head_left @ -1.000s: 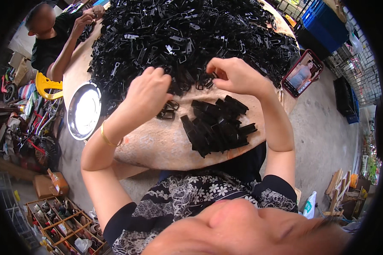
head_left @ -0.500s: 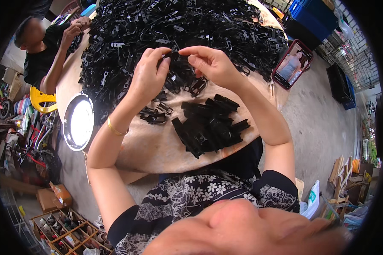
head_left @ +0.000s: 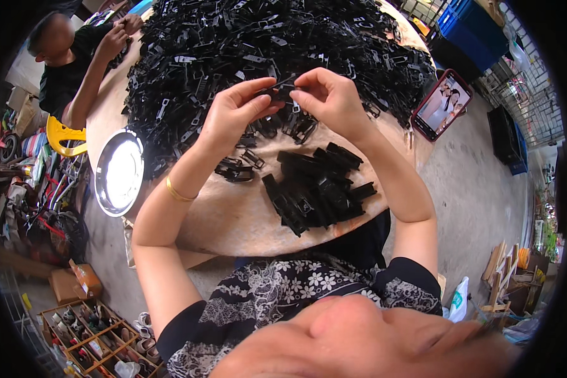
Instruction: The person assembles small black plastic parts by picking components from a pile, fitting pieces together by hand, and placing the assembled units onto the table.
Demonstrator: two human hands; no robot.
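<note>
My left hand [head_left: 234,116] and my right hand [head_left: 335,106] face each other over the near edge of a big heap of small black plastic parts [head_left: 189,63]. Thumb and fingertips of both pinch a small dark plastic part [head_left: 285,85] between them; its exact shape is partly covered by the fingers. Just below my hands lie a few loose black clip-like pieces [head_left: 303,130], some frame-shaped. Closer to me, a stack of longer black channel-shaped pieces [head_left: 321,192] rests near the table's front edge.
A cloth-covered round table [head_left: 233,220] bears the heap. At its left edge stands a shiny metal plate [head_left: 118,173], at its right edge a propped phone [head_left: 442,104]. A person [head_left: 75,57] handles parts at the far left. Blue crates [head_left: 466,28] stand beyond.
Both hands have turned inward, with thumbs now pressed against the fingertips on the dark part. The whole view has shifted slightly, and the phone's picture is different.
</note>
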